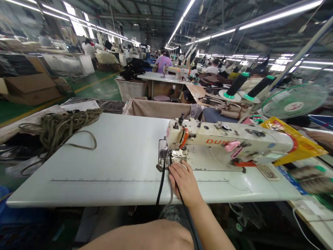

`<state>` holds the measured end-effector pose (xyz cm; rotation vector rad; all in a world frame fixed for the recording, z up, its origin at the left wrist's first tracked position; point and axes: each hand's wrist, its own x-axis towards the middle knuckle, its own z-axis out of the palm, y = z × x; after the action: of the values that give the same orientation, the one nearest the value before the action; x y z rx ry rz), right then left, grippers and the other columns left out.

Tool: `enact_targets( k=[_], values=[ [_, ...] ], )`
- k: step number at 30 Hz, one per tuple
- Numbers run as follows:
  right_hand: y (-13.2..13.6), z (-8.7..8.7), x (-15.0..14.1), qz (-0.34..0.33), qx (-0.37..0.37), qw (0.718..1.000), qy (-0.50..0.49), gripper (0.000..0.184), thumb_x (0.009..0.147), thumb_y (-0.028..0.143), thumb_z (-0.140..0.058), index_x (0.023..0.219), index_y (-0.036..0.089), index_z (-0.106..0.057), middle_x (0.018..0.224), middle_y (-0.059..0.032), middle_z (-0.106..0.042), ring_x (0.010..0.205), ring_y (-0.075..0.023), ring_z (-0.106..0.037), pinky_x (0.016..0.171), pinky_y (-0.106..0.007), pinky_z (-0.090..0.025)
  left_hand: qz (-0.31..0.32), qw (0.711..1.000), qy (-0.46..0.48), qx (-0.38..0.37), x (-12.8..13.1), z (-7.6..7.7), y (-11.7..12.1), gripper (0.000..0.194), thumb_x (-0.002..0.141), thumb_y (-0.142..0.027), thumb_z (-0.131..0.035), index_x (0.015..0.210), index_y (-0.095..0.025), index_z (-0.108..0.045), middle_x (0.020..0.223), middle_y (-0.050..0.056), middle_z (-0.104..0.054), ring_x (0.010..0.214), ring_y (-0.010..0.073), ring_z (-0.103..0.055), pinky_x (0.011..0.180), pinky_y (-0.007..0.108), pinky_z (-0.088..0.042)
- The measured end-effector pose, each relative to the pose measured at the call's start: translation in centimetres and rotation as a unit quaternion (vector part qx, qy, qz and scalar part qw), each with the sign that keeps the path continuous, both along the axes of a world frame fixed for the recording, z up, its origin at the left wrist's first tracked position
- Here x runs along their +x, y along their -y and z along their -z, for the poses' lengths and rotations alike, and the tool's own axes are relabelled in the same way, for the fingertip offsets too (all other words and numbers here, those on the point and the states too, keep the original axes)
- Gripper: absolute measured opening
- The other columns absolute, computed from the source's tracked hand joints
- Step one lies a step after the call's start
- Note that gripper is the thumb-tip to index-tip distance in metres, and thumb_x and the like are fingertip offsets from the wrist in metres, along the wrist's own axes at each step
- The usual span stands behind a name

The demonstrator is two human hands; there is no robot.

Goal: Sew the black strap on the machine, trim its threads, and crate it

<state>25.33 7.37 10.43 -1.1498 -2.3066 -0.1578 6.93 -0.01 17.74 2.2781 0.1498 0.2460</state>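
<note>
My right hand lies on the white sewing table just in front of the needle area, fingers together and bent over a narrow black strip. That strip runs from under the presser foot, beneath my fingers, and down past the table edge toward my lap. Another length of black strip comes off the left side of the foot and hangs over the front edge. Across the bottom of the view is my left hand, close to my right forearm; its fingers are hidden. The sewing machine stands over the work, its needle partly hidden.
A tangle of olive strips lies at the table's left end. Behind the table is a fabric-lined bin. Black thread cones, a green fan and a yellow bag are at right. Other people work farther back.
</note>
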Motion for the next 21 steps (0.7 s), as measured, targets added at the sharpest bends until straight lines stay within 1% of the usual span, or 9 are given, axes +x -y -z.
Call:
enact_targets(
  k=[3, 6, 8, 11, 14, 17, 21],
  values=[
    [0.3, -0.1, -0.1, 0.005, 0.001, 1.0, -0.002, 0.028, 0.106, 0.02, -0.054, 0.129, 0.018, -0.07, 0.128, -0.0116, -0.072, 0.125, -0.0261, -0.064, 0.123, -0.055, -0.039, -0.002, 1.0, -0.004, -0.008, 0.1, 0.0, -0.2, 0.026, 0.102, -0.025, -0.064, 0.078, -0.022, -0.053, 0.081, -0.001, -0.066, 0.07, 0.0141, -0.061, 0.069, 0.024, -0.049],
    [0.2, 0.0, -0.1, 0.009, 0.001, 1.0, -0.004, 0.028, 0.106, 0.02, -0.053, 0.128, 0.017, -0.07, 0.127, -0.0119, -0.072, 0.125, -0.0259, -0.064, 0.122, -0.054, -0.04, -0.003, 1.0, -0.002, -0.018, 0.3, -0.4, -0.4, 0.025, 0.097, -0.023, -0.072, 0.08, -0.021, -0.054, 0.084, -0.002, -0.067, 0.074, 0.0129, -0.06, 0.07, 0.021, -0.048],
    [0.1, 0.0, -0.2, 0.009, -0.005, 1.0, -0.003, 0.028, 0.106, 0.021, -0.053, 0.129, 0.016, -0.069, 0.129, -0.0123, -0.072, 0.126, -0.0262, -0.064, 0.122, -0.054, -0.041, -0.007, 0.999, -0.003, -0.043, 0.2, -0.8, -0.6, 0.026, 0.093, -0.019, -0.076, 0.08, -0.02, -0.054, 0.084, -0.003, -0.065, 0.075, 0.0116, -0.06, 0.07, 0.019, -0.048],
    [0.1, 0.1, -0.2, 0.012, -0.016, 1.0, 0.002, 0.031, 0.106, 0.022, -0.054, 0.134, 0.016, -0.068, 0.134, -0.0134, -0.069, 0.13, -0.0271, -0.062, 0.122, -0.054, -0.041, -0.009, 0.995, -0.015, -0.098, -0.1, -1.4, -0.7, 0.022, 0.097, -0.019, -0.071, 0.079, -0.019, -0.057, 0.087, -0.002, -0.066, 0.077, 0.012, -0.062, 0.074, 0.019, -0.049],
    [0.1, -0.1, -0.2, 0.015, -0.025, 1.0, 0.011, 0.033, 0.107, 0.023, -0.054, 0.137, 0.015, -0.066, 0.139, -0.0142, -0.067, 0.133, -0.028, -0.06, 0.122, -0.054, -0.042, -0.047, 0.988, -0.036, -0.145, -0.6, -1.8, -0.6, 0.019, 0.103, -0.027, -0.062, 0.086, -0.021, -0.064, 0.102, 0.003, -0.072, 0.092, 0.0169, -0.068, 0.085, 0.021, -0.052],
    [0.1, -0.3, -0.3, 0.021, -0.032, 0.999, 0.013, 0.034, 0.107, 0.023, -0.053, 0.137, 0.015, -0.067, 0.141, -0.0141, -0.066, 0.134, -0.0281, -0.06, 0.122, -0.054, -0.042, -0.075, 0.98, -0.047, -0.176, -0.9, -1.6, -0.5, 0.019, 0.105, -0.034, -0.058, 0.097, -0.022, -0.07, 0.111, 0.006, -0.072, 0.104, 0.0202, -0.069, 0.095, 0.023, -0.053],
    [0.2, -0.5, -0.3, 0.019, -0.034, 0.999, 0.016, 0.033, 0.108, 0.023, -0.051, 0.135, 0.014, -0.068, 0.139, -0.0148, -0.067, 0.132, -0.0279, -0.06, 0.122, -0.054, -0.043, -0.07, 0.982, -0.041, -0.172, -0.8, -0.3, -0.6, 0.028, 0.107, -0.038, -0.051, 0.106, -0.021, -0.073, 0.11, 0.009, -0.073, 0.105, 0.0211, -0.069, 0.097, 0.024, -0.052]
  ],
)
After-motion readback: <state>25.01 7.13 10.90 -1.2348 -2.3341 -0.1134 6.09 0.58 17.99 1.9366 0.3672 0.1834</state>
